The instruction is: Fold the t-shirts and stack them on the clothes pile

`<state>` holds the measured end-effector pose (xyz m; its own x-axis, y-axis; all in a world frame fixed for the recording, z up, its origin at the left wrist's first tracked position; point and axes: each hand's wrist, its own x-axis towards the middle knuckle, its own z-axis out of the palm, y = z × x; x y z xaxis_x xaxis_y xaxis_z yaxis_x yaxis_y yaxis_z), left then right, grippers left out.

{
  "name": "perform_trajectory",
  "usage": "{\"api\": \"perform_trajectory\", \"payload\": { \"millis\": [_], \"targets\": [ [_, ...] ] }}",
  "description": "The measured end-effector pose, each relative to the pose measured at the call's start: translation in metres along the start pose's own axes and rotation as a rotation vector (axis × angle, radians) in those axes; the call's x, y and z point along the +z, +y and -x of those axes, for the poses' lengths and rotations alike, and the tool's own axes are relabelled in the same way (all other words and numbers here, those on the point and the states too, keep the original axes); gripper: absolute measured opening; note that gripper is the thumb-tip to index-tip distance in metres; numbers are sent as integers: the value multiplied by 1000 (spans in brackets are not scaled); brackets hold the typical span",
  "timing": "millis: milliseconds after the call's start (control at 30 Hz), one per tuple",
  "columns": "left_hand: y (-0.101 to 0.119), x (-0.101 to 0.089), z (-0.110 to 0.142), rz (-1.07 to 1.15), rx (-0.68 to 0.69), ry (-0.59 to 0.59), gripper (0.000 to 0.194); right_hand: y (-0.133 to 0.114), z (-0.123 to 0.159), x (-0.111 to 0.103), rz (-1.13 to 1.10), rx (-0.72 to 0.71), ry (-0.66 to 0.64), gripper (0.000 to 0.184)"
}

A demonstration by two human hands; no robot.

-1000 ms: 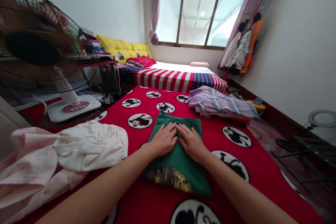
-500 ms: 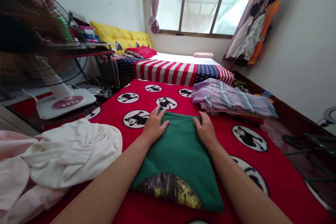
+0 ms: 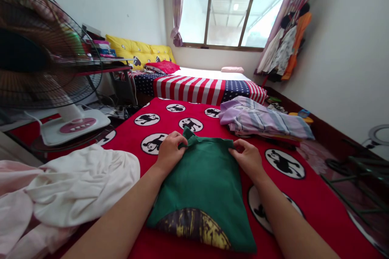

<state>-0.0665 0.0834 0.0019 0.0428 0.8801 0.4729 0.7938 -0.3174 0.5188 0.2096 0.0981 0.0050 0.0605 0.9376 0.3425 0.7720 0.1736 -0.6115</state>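
Two hands at work on a bed, both bare. The left hand point(image 3: 170, 153) and right hand point(image 3: 246, 158) stood well apart, each pinching a far corner of a folded green shirt point(image 3: 202, 186), with the shirt's width between them. A small peak of fabric rose by the left thumb. The shirt lay flat and straight, mid-bed, on a red blanket point(image 3: 121, 146) patterned with black-and-white cartoon roundels. A yellow-and-dark print point(image 3: 194, 226) showed at its near end.

Left of the shirt, just beside the left forearm, sat a heap of pale pink and white cloth point(image 3: 82, 186). To the right, near the right hand, lay a folded lilac striped garment point(image 3: 264, 119). An electric fan point(image 3: 39, 48) stood at far left. Beyond the blanket lay a bed with a stars-and-stripes cover point(image 3: 188, 91), under a window point(image 3: 231, 10).
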Motion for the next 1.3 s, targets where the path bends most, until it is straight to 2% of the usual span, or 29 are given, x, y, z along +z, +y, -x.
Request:
{"api": "perform_trajectory", "payload": {
  "millis": [100,200,267,400,500,567,633,700,767,833,933,1000,1067,1133,1200,1300],
  "targets": [
    [5,1,3,-28,115,-10,12,-4,3,4,-19,-106,40,11],
    [7,4,2,-48,36,-24,5,-8,5,6,-4,-91,-8,21],
    [5,5,-1,37,-47,8,5,-11,5,8,-151,-71,-19,33],
    [-5,4,-12,448,-206,187,11,-15,-3,17,-650,37,29,39],
    [-17,5,-18,495,-292,247,15,-7,-11,27,-761,141,37,45],
    [-24,5,-20,434,-321,203,15,0,-14,30,-641,186,36,46],
    [-24,3,-21,348,-292,182,24,2,-15,28,-437,150,103,44],
    [-16,0,-21,221,-186,224,36,-4,-11,23,-238,14,215,38],
    [0,-4,-20,91,-39,225,28,-18,-5,17,-107,-162,268,31],
    [17,-3,-16,22,78,104,17,-33,2,15,-67,-321,192,28],
    [36,10,-3,-53,140,-171,30,-41,11,22,60,-456,-99,42],
    [40,20,7,-158,135,-287,47,-35,12,30,249,-398,-252,55],
    [38,26,15,-253,116,-338,57,-25,11,37,414,-235,-306,63],
    [35,27,19,-302,89,-350,64,-19,9,39,501,-98,-304,66],
    [32,26,20,-327,75,-356,70,-20,8,37,550,-37,-274,67],
    [32,24,20,-342,121,-379,71,-36,13,29,570,-103,-169,61]
  ]
}}
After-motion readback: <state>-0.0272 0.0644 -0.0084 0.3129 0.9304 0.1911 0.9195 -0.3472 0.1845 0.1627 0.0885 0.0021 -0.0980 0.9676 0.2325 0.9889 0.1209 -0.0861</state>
